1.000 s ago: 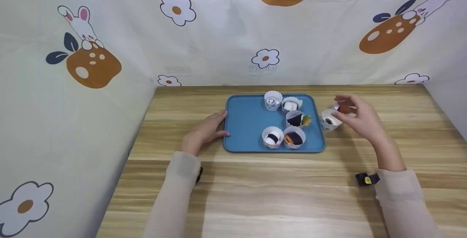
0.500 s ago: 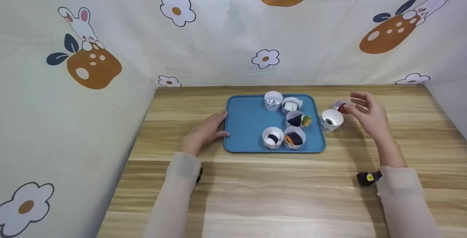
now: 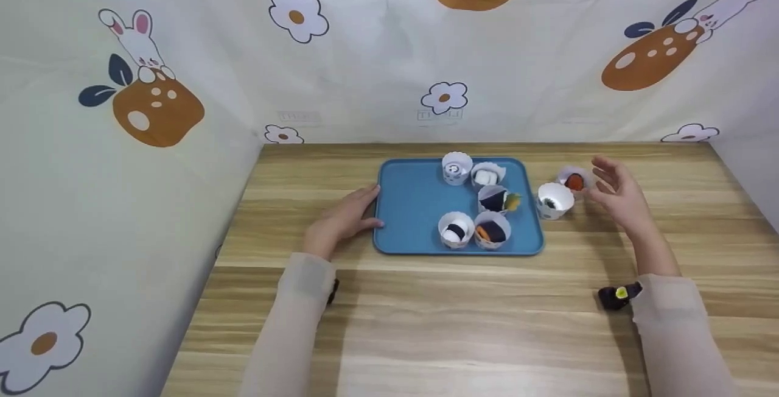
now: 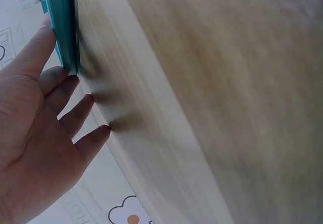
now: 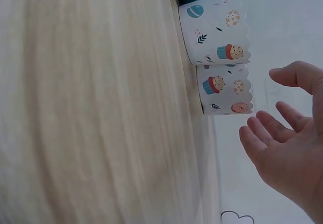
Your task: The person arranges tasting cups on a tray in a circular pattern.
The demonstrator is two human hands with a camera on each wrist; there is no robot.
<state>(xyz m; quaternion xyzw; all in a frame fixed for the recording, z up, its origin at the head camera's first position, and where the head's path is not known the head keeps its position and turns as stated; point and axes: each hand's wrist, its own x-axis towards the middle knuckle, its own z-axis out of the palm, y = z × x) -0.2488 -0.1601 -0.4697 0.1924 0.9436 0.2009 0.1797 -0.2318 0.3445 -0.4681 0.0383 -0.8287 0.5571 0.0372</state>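
My left hand [image 3: 345, 221] rests at the left edge of a blue tray [image 3: 405, 202]. In the left wrist view its thumb and forefinger touch the tray's side [image 4: 61, 27] and the other fingers [image 4: 96, 141] are spread, nearly straight. My right hand [image 3: 624, 196], fingers slightly bent and holding nothing, hovers beside a paper cup with a red-orange piece [image 3: 574, 182]. In front of that cup stands another paper cup [image 3: 555, 201] with something dark green inside. The right wrist view shows a gap between my fingers [image 5: 250, 138] and the printed cups [image 5: 224, 90].
On the tray's right half stand several paper cups: one with a swirled white piece [image 3: 456, 169], one with white pieces [image 3: 487, 176], a black-wrapped one [image 3: 494, 200], and two with black-banded pieces [image 3: 456, 231]. A patterned sheet [image 3: 359, 50] rises behind the wooden table [image 3: 450, 324].
My right hand has drawn away to the right from above the two cups beside the tray, uncovering the red-orange piece. The left hand and the tray stay put.
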